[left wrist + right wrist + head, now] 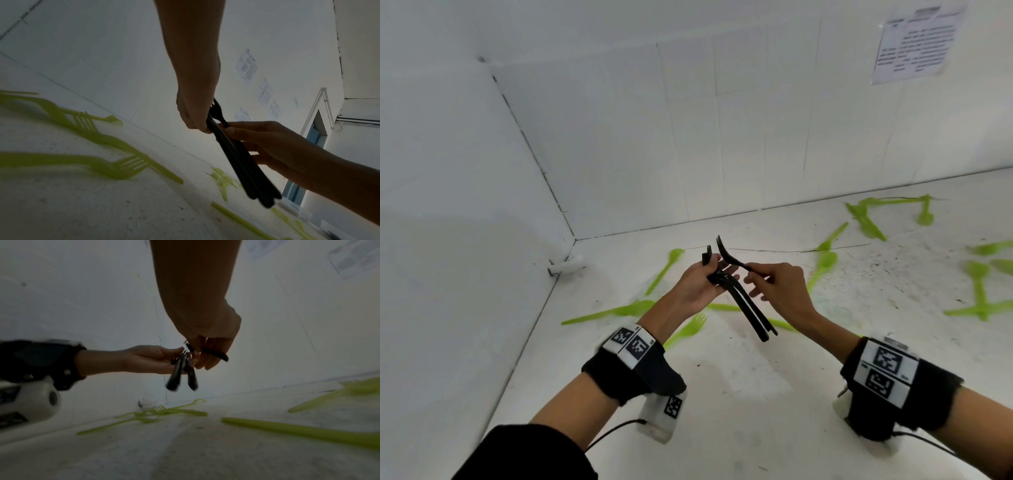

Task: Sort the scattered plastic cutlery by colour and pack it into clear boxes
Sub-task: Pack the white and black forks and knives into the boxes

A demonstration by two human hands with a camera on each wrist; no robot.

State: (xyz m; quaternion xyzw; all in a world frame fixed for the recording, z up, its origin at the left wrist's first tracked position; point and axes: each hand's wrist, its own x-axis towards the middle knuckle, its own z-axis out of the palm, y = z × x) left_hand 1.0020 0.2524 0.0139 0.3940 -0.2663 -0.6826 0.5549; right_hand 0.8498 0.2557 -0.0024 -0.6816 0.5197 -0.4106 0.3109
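Both forearms reach forward above the white counter (739, 394), hands meeting in mid-air near the corner of the tiled wall. The left hand (693, 286), palm turned inward, grips a bundle of black forks (743, 305); the bundle's long axis slants from tines up and away, beside the fingertips, to handles down and toward the person's right. The right hand (779, 289) pinches a single black fork (729, 257) by its handle, tines pointing up and left, just beside the bundle. Green cutlery (822, 265) lies scattered flat on the counter below.
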